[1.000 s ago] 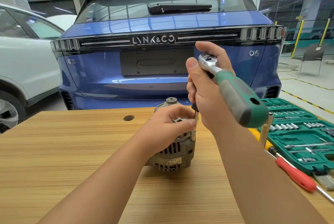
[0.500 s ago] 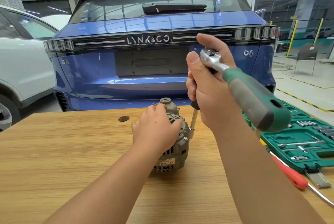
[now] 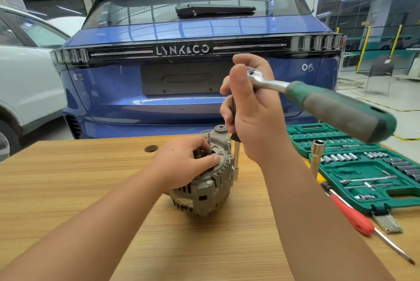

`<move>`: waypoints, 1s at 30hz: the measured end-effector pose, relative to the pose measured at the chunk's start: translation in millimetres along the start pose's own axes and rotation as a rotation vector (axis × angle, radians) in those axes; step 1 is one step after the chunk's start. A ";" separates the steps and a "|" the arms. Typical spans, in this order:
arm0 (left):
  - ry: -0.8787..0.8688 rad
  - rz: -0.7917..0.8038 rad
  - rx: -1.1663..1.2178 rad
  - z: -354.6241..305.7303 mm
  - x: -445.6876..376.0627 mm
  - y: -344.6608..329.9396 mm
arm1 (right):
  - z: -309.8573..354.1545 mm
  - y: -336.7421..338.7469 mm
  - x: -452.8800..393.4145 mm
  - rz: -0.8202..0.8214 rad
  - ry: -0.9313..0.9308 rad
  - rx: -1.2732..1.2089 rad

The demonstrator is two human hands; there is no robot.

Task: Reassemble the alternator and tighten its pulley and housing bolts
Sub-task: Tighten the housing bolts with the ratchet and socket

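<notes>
Alternator (image 3: 204, 187) standing on the wooden tabletop (image 3: 68, 190), slightly right of centre, its finned grey housing tilted toward the viewer and a threaded boss at its top. The left hand (image 3: 184, 167) rests over the upper left of the housing, fingers (image 3: 210, 160) curled around the rim and thumb pressed on the casting, steadying it. The right hand (image 3: 254, 117) is raised above the unit, fingers wrapped firmly round the head end of a ratchet wrench (image 3: 329, 103); its green-and-grey handle juts out to the right, blurred. From under this hand a chrome extension bar (image 3: 236, 158) drops vertically, its socket end seated against the right edge of the housing, where a bolt would lie; the bolt itself is hidden.

Right of the alternator, an open green socket case (image 3: 372, 167) lies on the tabletop with sockets in rows. A loose tall socket (image 3: 317, 155) stands upright at its near-left corner. A red-handled screwdriver (image 3: 354, 217) lies diagonally in front of the case. Behind the tabletop stands a blue car (image 3: 181, 90), tail toward the viewer; a white car (image 3: 27, 81) is at left.
</notes>
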State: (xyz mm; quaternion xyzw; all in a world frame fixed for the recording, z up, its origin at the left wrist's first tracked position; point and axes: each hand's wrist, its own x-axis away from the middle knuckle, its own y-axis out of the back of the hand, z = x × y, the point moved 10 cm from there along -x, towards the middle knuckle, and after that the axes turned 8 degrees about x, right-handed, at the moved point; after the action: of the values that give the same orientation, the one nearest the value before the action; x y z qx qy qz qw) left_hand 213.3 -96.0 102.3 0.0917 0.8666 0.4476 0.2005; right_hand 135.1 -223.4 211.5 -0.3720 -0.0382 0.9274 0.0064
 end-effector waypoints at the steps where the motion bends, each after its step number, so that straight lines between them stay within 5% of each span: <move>1: -0.027 0.042 0.032 -0.6 0.0 0.4 | -1.8 -0.9 -0.8 -0.004 -0.012 -0.013; 5: -0.144 0.173 -0.077 -5.7 -0.5 -1.3 | -9.5 0.3 -3.6 -0.021 -0.075 -0.057; 9: -0.185 0.104 -0.310 -11.0 -0.8 10.6 | -18.0 5.3 -6.5 0.001 -0.149 -0.129; 11: -0.009 0.047 -0.311 -1.4 -3.6 13.9 | -17.4 9.0 -5.8 -0.005 -0.125 -0.155; 15: 0.396 -0.027 0.265 14.1 -4.5 -12.7 | -16.0 11.1 -2.2 -0.014 -0.102 -0.201; 19: 0.388 -0.171 -0.048 6.1 -4.4 -11.3 | -20.5 10.3 -2.4 -0.025 -0.153 -0.224; 30: 0.202 -0.012 -0.063 5.9 -7.7 -12.3 | -5.5 9.4 -24.8 -0.125 -0.228 -0.246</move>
State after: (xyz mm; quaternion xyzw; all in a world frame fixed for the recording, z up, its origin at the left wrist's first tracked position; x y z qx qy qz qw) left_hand 223.0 -101.4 91.4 0.0344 0.8686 0.4802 0.1177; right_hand 157.0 -233.4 223.9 -0.2592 -0.1752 0.9497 0.0141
